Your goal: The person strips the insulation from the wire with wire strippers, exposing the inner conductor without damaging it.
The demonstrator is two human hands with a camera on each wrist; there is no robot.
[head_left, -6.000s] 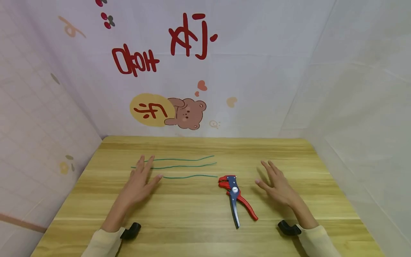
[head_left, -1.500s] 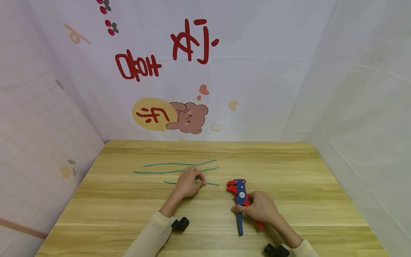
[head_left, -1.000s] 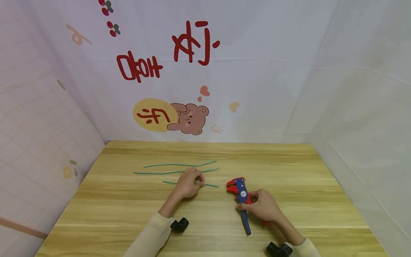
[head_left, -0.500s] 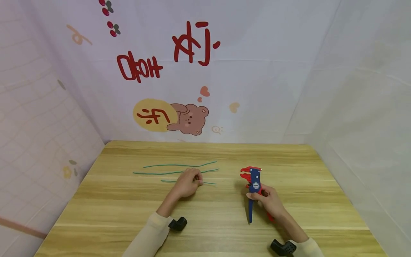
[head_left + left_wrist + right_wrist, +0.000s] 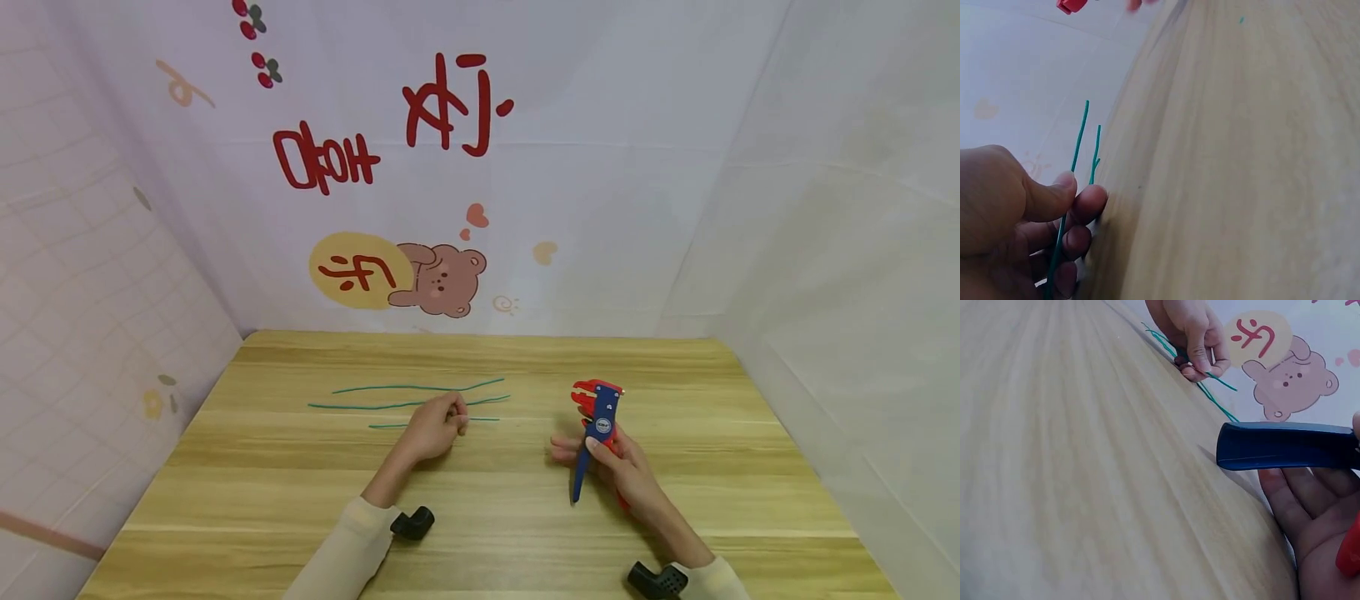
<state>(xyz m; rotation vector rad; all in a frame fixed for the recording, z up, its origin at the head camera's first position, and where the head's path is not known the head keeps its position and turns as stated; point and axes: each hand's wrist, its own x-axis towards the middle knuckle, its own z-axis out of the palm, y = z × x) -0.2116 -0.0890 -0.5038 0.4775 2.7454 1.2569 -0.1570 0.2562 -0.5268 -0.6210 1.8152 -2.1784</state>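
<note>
In the head view, my left hand [image 5: 431,429] pinches the nearest green wire [image 5: 483,419] between thumb and forefinger; the left wrist view shows the wire [image 5: 1079,137] rising past the thumb. Two more green wires [image 5: 375,387] [image 5: 345,407] lie behind it on the table. My right hand [image 5: 630,475] holds the wire stripper with red jaws and a blue body [image 5: 603,410], its thumb on the body and several fingers stretched out beneath the blue handle. One blue handle [image 5: 1285,447] crosses the right wrist view. The stripper's jaws point left, apart from the wires.
The wooden table [image 5: 480,550] meets a printed cloth backdrop [image 5: 600,192] at its far edge, with cloth walls at both sides. A tiny green speck [image 5: 1242,20] lies on the wood in the left wrist view.
My right hand has picked up the stripper and moved it away and to the right; its fingers now extend left. My left hand has taken hold of the near wire and shifted it slightly left.
</note>
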